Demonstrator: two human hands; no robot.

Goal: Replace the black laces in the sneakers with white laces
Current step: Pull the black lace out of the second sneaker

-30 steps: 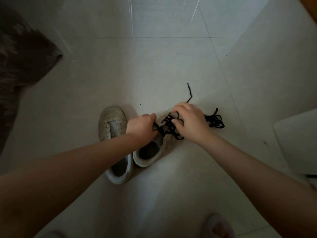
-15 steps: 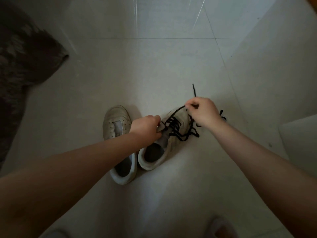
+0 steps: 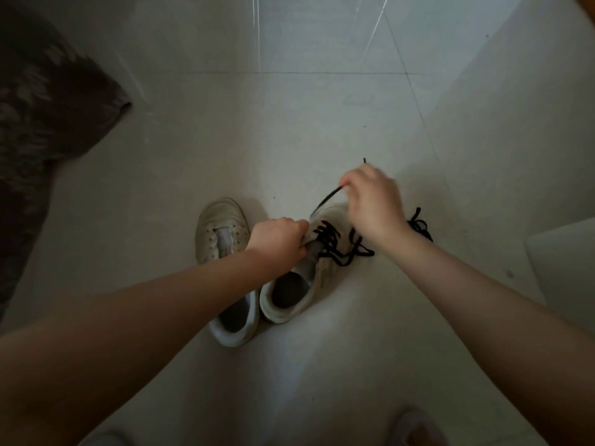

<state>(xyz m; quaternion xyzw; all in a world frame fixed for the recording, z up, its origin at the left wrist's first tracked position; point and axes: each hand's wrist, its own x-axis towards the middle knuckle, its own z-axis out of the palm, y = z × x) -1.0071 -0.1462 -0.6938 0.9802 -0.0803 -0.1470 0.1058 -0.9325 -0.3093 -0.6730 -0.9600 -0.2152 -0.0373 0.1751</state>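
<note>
My left hand (image 3: pixel 277 241) gripped the worn white leather sneaker's tongue (image 3: pixel 317 246) on the pale tiled floor (image 3: pixel 289 130) (beside its unlaced mate (image 3: pixel 222 233)); my right hand (image 3: pixel 373 204) pinched its thin black lace (image 3: pixel 331 239) taut.

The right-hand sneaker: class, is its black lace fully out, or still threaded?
Still partly threaded. Black lace crosses the eyelets of the sneaker while the right hand pulls one strand up; the left hand grips the sneaker's tongue area.
</note>
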